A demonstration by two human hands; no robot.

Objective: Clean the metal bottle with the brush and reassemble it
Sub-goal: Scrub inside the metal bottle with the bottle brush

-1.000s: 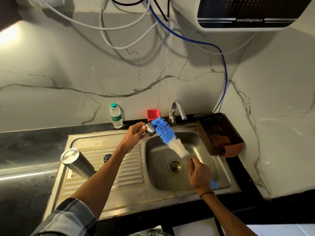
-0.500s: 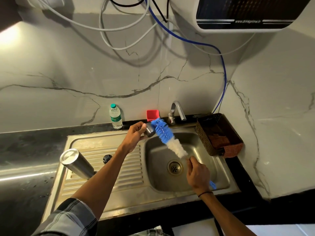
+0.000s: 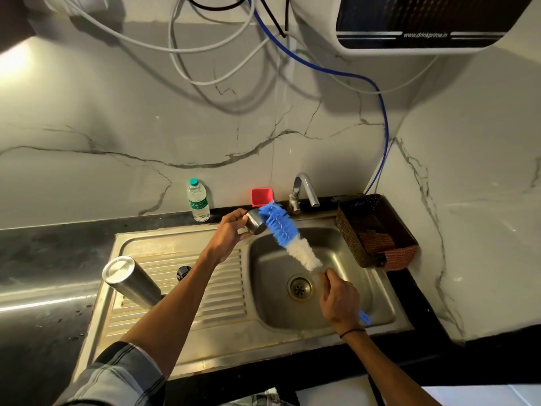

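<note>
Head view: brush tip against a small metal cap above the sink

Head camera looks down on a steel sink (image 3: 205,341) set in a dark counter. At about 11 o'clock from the drain (image 3: 300,287), the left hand (image 3: 229,232) curls its fingers round a small metal cap (image 3: 255,222) and holds it over the back rim of the basin. The brush (image 3: 288,237) runs on a slant from there toward 5 o'clock: its blue bristles touch the cap's open end, its white fluffy part hangs over the basin, and the right hand (image 3: 341,300) grips the handle, whose blue end pokes out beneath the wrist.

The metal bottle (image 3: 131,281) stands upside down and tilted on the ribbed drainboard, at 9 o'clock from the drain, well apart from both hands. A small black part (image 3: 183,272) lies just beside it on the ribs. Along the back edge, from 11 to 1 o'clock, stand a plastic water bottle (image 3: 198,204), a red cup (image 3: 261,197) and the tap (image 3: 303,190). A brown basket (image 3: 348,230) holding a cloth sits at 2 o'clock.
</note>
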